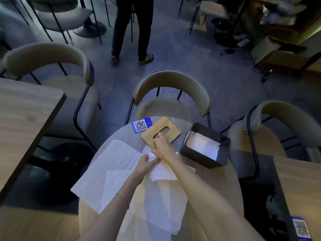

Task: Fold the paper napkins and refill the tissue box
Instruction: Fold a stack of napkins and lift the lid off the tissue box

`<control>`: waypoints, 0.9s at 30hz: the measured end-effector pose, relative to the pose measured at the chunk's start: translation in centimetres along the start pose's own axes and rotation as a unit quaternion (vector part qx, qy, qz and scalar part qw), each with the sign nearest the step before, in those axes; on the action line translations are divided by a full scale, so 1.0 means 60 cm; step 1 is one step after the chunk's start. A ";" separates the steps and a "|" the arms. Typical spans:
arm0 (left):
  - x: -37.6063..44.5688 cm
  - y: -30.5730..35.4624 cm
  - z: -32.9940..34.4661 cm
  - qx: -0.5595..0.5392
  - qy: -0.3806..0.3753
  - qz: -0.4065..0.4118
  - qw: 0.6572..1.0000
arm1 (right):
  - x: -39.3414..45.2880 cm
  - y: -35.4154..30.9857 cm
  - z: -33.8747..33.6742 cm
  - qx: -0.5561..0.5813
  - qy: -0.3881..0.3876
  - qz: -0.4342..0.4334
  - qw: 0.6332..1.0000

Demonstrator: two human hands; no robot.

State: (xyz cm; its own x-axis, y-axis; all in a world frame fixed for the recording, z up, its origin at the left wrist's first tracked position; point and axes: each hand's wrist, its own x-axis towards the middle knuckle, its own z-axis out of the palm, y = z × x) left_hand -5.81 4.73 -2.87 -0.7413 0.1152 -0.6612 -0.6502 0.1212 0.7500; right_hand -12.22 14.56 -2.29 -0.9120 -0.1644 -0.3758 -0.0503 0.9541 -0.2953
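A folded napkin (pixel 160 169) is pinched between the left hand (pixel 145 163) and right hand (pixel 162 147) over the desk (pixel 213 174). Unfolded napkins (pixel 111 164) are spread to the left. Just beyond lies the wooden lid (pixel 160 131); the open tissue box (pixel 205 146), partly filled, stands right.

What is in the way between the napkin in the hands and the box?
Nothing visible. The box sits open, its lid lying off to its left, and only bare table lies between the napkin and it.
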 end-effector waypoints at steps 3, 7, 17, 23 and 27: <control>-0.010 0.015 -0.003 0.022 0.000 0.010 1.000 | 0.000 0.006 0.006 0.079 0.002 0.011 0.997; -0.024 0.069 -0.007 0.031 -0.008 0.055 0.998 | -0.030 0.008 -0.066 0.348 0.041 0.063 0.935; -0.014 0.244 0.130 0.094 -0.061 0.121 0.986 | -0.138 0.223 -0.204 0.648 0.082 0.221 0.724; 0.041 0.218 0.244 0.357 0.017 0.176 0.917 | -0.122 0.266 -0.165 0.457 0.145 0.355 0.803; 0.070 0.184 0.267 0.519 0.042 0.270 0.810 | -0.102 0.257 -0.142 0.328 0.132 0.384 0.853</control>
State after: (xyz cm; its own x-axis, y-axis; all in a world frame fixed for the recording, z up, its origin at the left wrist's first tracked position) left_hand -13.43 22.33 2.40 -0.9083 0.3646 -0.2051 0.2294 0.8441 0.4846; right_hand -10.86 32.43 2.92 -0.6376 0.5911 -0.4940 0.7629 0.3957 -0.5112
